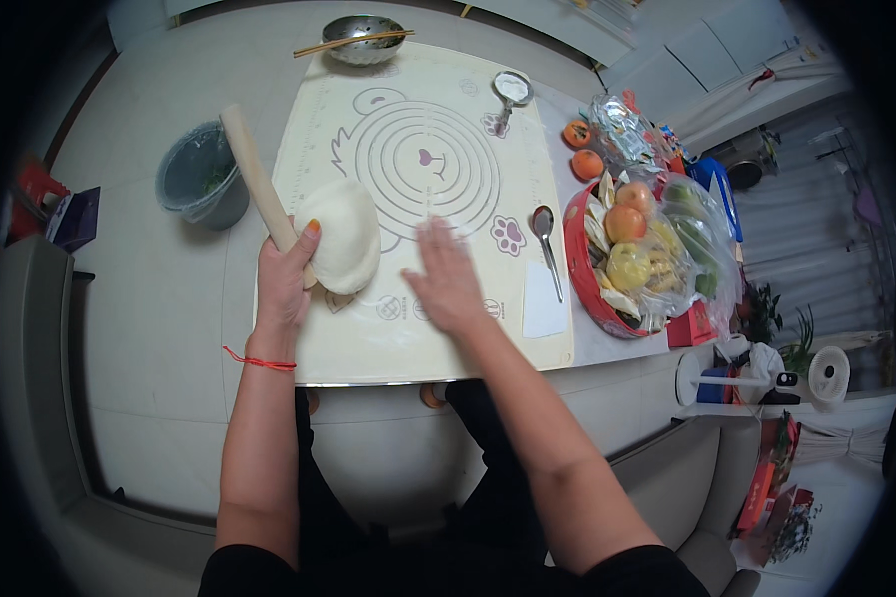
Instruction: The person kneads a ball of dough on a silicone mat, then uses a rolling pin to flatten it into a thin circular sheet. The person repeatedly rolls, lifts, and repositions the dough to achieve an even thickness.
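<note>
My left hand (pixel 287 276) grips a wooden rolling pin (pixel 252 168) and a flattened oval of white dough (pixel 343 231) together. The pin leans up and away to the left, and my thumb presses on the dough's near left side. Palm down and blurred, my right hand (pixel 448 283) is over the cream kneading mat (pixel 411 354) with nothing in it. Its thumb is spread from the fingers; whether it touches the mat I cannot tell. Printed rings and a bear face lie on the mat just beyond my fingertips.
A metal bowl (pixel 362 48) with chopsticks (pixel 355 42) across it stands at the far edge. Along the right are a ladle of white powder (pixel 513 88), a spoon (pixel 543 224), a white card (pixel 543 302) and a red fruit basket (pixel 586 280). A lined bin (pixel 194 179) is left of the table.
</note>
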Available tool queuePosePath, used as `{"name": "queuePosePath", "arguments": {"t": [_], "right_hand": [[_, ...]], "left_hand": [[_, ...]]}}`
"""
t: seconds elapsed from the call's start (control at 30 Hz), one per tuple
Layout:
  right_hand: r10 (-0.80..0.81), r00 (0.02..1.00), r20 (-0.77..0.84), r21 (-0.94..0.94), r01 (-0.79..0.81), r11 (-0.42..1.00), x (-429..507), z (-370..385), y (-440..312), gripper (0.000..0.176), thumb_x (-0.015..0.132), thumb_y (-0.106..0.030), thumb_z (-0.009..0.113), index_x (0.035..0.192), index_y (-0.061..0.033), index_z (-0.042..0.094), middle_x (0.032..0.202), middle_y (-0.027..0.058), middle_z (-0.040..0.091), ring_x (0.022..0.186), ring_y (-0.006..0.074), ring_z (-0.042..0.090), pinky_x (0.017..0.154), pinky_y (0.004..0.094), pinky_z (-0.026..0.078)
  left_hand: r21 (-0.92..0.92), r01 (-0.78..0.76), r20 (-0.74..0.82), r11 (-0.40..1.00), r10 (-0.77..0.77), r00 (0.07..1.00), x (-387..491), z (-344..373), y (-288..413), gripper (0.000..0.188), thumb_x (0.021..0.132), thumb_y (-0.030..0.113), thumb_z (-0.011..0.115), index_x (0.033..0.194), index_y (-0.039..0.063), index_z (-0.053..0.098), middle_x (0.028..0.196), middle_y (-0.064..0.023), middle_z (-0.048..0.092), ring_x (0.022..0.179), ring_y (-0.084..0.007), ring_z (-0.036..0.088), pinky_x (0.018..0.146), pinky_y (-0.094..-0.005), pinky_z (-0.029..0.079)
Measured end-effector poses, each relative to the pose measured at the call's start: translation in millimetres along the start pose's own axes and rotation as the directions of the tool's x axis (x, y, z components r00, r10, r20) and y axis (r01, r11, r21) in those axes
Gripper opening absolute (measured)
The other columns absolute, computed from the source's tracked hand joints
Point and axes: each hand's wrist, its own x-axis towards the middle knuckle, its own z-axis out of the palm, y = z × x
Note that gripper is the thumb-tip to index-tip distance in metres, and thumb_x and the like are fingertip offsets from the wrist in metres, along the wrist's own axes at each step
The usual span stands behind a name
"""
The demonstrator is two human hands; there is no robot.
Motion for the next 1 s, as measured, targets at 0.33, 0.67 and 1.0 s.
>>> {"name": "queuePosePath", "arguments": {"t": [0.33, 0.67, 1.0], "right_hand": [[0.190, 0.982, 0.000, 0.672, -0.140, 0.727, -47, -25, 4, 0.039, 0.105, -0.029, 0.049, 0.132, -0.0020, 0.060, 0.143, 0.0150, 0.054, 0.131, 0.0291, 0.053, 0.112, 0.0399, 0.040], [0.438, 0.801, 0.408, 0.744, -0.570, 0.349, -13, -47, -10, 0.031, 0.095, -0.020, 0.067, 0.116, 0.0019, 0.064, 0.115, 0.0118, 0.065, 0.103, 0.0163, 0.061, 0.090, 0.0333, 0.049], [0.099, 0.994, 0.034, 0.071, -0.102, 0.992, 4, 0, -74, 0.078, 0.100, -0.048, 0.047, 0.156, 0.0017, 0.024, 0.164, 0.0224, 0.017, 0.154, 0.0327, 0.013, 0.124, 0.0490, 0.010]], "left_hand": [[-0.118, 0.335, 0.215, 0.935, -0.306, 0.928, -9, 4, -3, 0.043, 0.096, 0.015, 0.068, 0.130, -0.005, 0.051, 0.117, -0.0111, 0.066, 0.107, -0.0180, 0.066, 0.091, -0.0316, 0.056], [0.560, 0.241, 0.075, 0.793, -0.338, 0.938, -11, 13, -23, 0.027, 0.089, 0.011, 0.072, 0.111, -0.004, 0.066, 0.095, -0.0096, 0.071, 0.087, -0.0146, 0.067, 0.082, -0.0297, 0.053], [0.603, 0.095, -0.040, 0.792, -0.089, 0.995, -10, 4, -10, 0.026, 0.094, 0.004, 0.064, 0.118, -0.007, 0.062, 0.101, -0.0116, 0.071, 0.086, -0.0137, 0.069, 0.076, -0.0241, 0.055]]}}
